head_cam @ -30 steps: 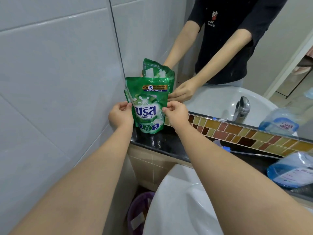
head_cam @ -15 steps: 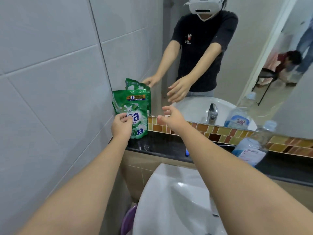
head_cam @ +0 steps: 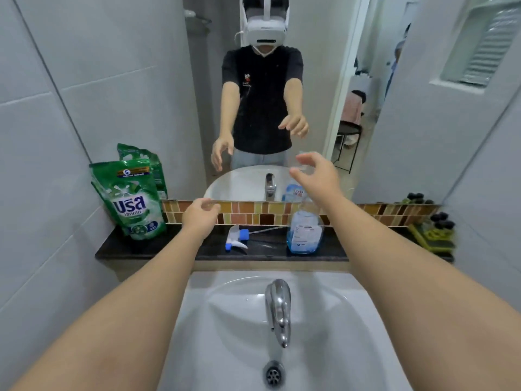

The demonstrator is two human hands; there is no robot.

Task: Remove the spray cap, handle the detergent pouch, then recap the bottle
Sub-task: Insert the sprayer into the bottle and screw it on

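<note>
A green detergent pouch [head_cam: 131, 201] stands upright at the left end of the black ledge [head_cam: 158, 246], leaning against the wall corner. The white and blue spray cap [head_cam: 236, 238] lies on its side mid-ledge, its thin tube pointing right. To its right stands the clear uncapped bottle [head_cam: 304, 231] with blue liquid in its lower part. My left hand [head_cam: 200, 217] hovers empty between pouch and spray cap, fingers apart. My right hand [head_cam: 317, 173] is open just above the bottle's neck, holding nothing.
A white basin [head_cam: 225, 328] with a chrome tap [head_cam: 277, 309] sits below the ledge. A mirror [head_cam: 282, 108] behind the ledge reflects a person wearing a headset. Yellow-green sponges with dark scrubbers [head_cam: 435, 232] sit at the ledge's right end. Tiled walls close in on both sides.
Both hands have let go of the pouch, which now stands alone on the ledge. My hands moved right, the right one to above the bottle. The view swung right and up.
</note>
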